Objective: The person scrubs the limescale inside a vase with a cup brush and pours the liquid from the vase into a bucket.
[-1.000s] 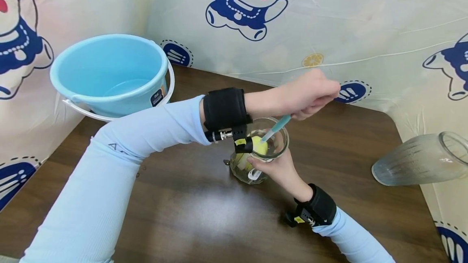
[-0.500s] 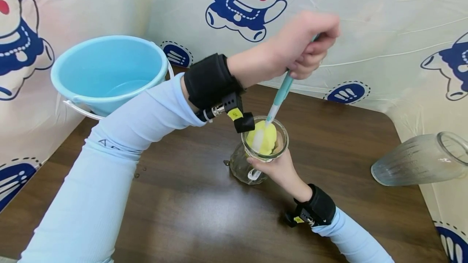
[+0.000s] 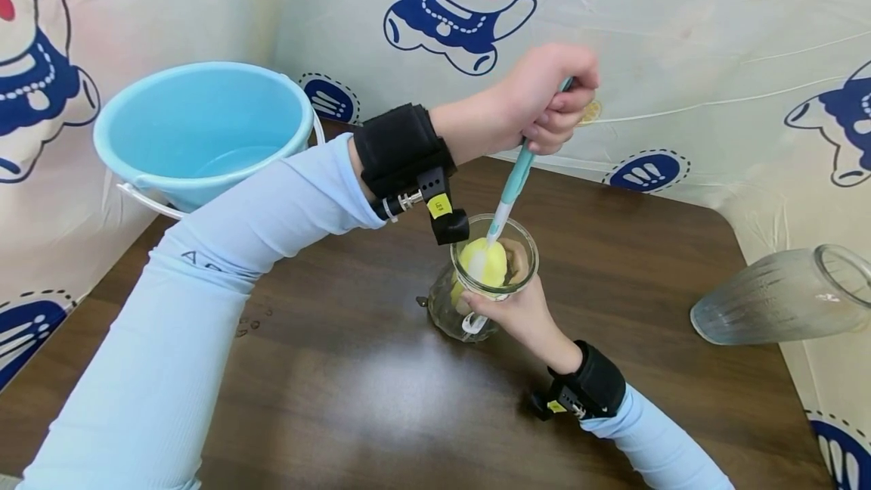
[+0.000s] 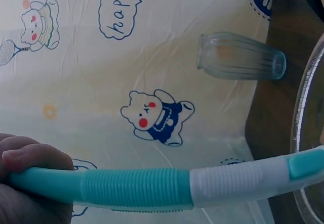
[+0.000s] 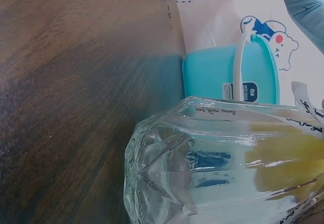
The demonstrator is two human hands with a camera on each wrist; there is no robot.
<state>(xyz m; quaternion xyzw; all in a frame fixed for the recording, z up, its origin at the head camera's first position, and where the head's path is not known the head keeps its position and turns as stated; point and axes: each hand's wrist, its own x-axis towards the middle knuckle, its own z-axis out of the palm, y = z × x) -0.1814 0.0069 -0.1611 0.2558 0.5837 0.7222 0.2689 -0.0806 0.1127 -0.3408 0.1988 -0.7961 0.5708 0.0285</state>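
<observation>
One brush (image 3: 519, 178), gripped in our curled left hand (image 3: 554, 104), has its yellow sponge (image 3: 486, 262) inside the glass jar (image 3: 444, 317) our right hand (image 3: 520, 316) clasps, in from the back edge of the counter (image 3: 327, 369), and we should brace it firmly while scrubbing evenly.

Through the head feed I saw a dark brown, wood-grained tabletop (image 3: 306, 414) with a whitish glare (image 3: 401, 388) on it. Pale, creased sheeting (image 3: 680, 21) rose behind and beside it, printed with cartoon bears (image 3: 445, 17) and dark blue ovals (image 3: 646, 172). The left-wrist feed showed me a speech bubble (image 4: 119, 9) reading "happy".
</observation>
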